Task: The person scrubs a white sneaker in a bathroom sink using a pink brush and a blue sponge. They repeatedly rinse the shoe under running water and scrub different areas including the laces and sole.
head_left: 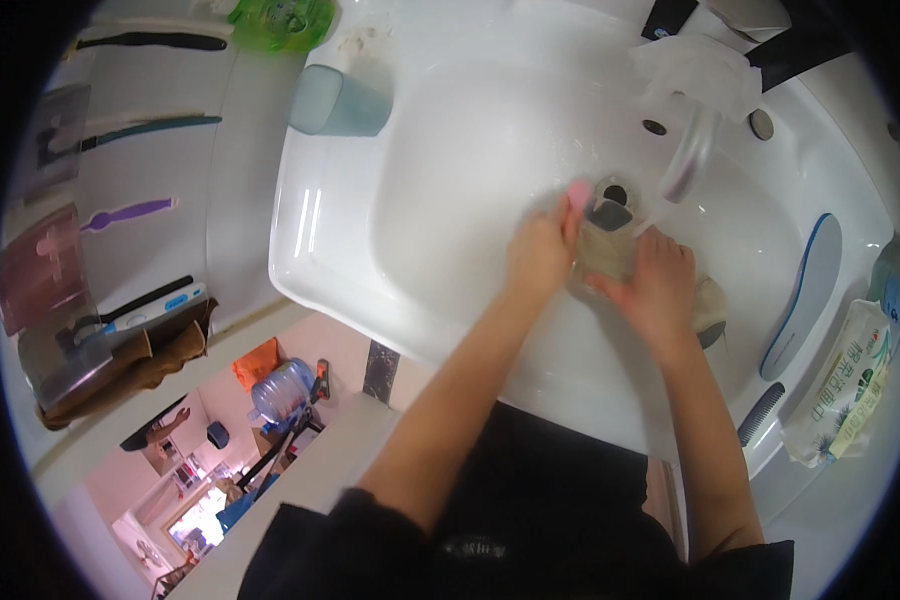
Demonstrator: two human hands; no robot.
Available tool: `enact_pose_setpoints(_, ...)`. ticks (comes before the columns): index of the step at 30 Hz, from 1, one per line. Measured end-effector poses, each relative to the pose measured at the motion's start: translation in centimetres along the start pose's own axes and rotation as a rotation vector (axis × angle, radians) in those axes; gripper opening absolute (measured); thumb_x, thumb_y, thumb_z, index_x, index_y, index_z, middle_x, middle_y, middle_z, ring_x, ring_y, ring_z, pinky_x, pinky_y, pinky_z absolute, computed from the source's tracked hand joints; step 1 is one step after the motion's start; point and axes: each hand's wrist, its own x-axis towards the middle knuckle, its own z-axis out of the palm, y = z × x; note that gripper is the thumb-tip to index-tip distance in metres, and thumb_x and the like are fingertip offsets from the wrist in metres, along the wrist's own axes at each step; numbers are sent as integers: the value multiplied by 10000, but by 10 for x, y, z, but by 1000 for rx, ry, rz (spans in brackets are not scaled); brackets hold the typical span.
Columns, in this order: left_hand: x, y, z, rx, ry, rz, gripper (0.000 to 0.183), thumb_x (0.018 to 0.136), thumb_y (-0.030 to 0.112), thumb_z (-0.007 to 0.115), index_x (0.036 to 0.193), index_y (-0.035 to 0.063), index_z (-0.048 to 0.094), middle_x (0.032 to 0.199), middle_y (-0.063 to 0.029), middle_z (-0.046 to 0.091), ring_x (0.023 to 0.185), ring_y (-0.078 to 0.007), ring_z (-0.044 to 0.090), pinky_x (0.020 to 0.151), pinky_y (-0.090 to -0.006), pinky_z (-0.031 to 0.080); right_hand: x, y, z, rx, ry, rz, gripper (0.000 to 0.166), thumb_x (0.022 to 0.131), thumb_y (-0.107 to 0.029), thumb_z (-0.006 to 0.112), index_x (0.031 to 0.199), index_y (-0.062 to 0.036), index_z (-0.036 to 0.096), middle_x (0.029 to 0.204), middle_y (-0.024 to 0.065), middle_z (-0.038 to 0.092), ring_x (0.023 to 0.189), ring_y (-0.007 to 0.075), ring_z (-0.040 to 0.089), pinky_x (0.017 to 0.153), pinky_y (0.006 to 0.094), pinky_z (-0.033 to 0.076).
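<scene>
A wet beige sock [606, 251] with a grey patch lies on the white washbasin [450, 187], just below the drain hole [615, 196]. My left hand [541, 251] grips a small pink object [579, 196], perhaps a brush or soap, at the sock's upper left edge. Pressed on the cloth's right side is my right hand [656, 281], fingers bent, thumb pointing left. More beige fabric with a grey end [711, 311] shows to the right of that hand. The faucet spout [694, 157] hangs above, and a thin stream of water seems to fall near the fingers.
A teal cup [341, 101] and a green pouch [281, 22] stand at the upper left. Toothbrushes [154, 124] hang on the left wall. On the right rim lie a blue-edged oval pad [802, 296], a comb [761, 414] and a pack of tissues [840, 382]. White cloth [697, 71] covers the faucet's top.
</scene>
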Motion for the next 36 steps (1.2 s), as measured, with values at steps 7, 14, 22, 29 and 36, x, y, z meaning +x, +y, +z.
enact_pose_setpoints(7,-8,-5,-3,-137,-98,-93,361,965,338,509,1185,83,640,709,-198,628,657,-343,625,625,-427,482,1,5,5,-5,34,0,847,562,-537,801,1124,51,564,954,154,654,922,286,620,835,399,420)
enact_pose_setpoints(14,-21,-9,4,-80,-6,22,351,963,328,528,1193,88,641,672,-203,591,628,-332,614,610,-414,472,-1,2,3,7,21,-13,854,573,-565,784,1111,58,559,952,152,651,913,283,622,822,388,425)
enact_pose_setpoints(22,-30,4,-10,-32,-46,33,370,944,326,557,1235,110,629,822,-196,646,709,-331,636,655,-422,497,-5,3,7,-14,23,-32,831,583,-575,781,1079,56,566,918,153,647,894,280,624,798,392,427)
enact_pose_setpoints(29,-33,-7,-12,64,-43,64,373,937,324,565,1251,131,618,840,-185,626,734,-361,636,652,-437,510,0,2,6,-44,51,-43,814,590,-567,782,1064,60,570,919,148,643,885,285,620,800,393,427)
enact_pose_setpoints(36,-29,-5,-16,77,-42,131,364,939,327,557,1259,162,611,873,-191,619,746,-364,631,665,-449,510,2,-2,2,-18,51,-35,782,606,-559,773,1044,57,574,923,163,644,892,299,620,824,398,425)
